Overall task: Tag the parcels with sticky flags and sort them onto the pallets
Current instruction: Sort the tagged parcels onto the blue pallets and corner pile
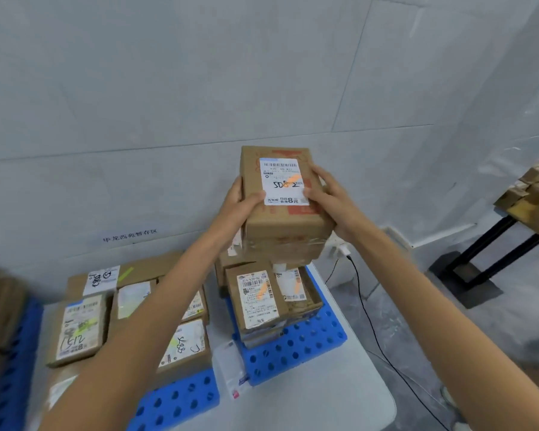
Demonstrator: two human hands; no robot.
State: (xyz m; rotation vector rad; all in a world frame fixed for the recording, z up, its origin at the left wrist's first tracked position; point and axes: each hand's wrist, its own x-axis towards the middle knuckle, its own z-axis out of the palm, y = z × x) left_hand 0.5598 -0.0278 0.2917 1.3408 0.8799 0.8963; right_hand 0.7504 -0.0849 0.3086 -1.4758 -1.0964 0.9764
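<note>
Cardboard parcel point(287, 223), orange-flagged, gripped by left hand point(237, 204) at nine o'clock and right hand point(328, 198) at three; best lowered level onto the orange-flagged stack point(257, 301) at six.

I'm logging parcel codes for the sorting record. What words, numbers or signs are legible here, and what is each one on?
"华龙西苑暂存区": wall sign.
"50", then a digit partly under the orange flag, then "2", handwritten: label of the held parcel.
"8元", printed: foot of that same label.
"1512", handwritten: label of the front left parcel.
Barcodes, fine print and the other parcels' labels: too blurred or small to read.
</note>
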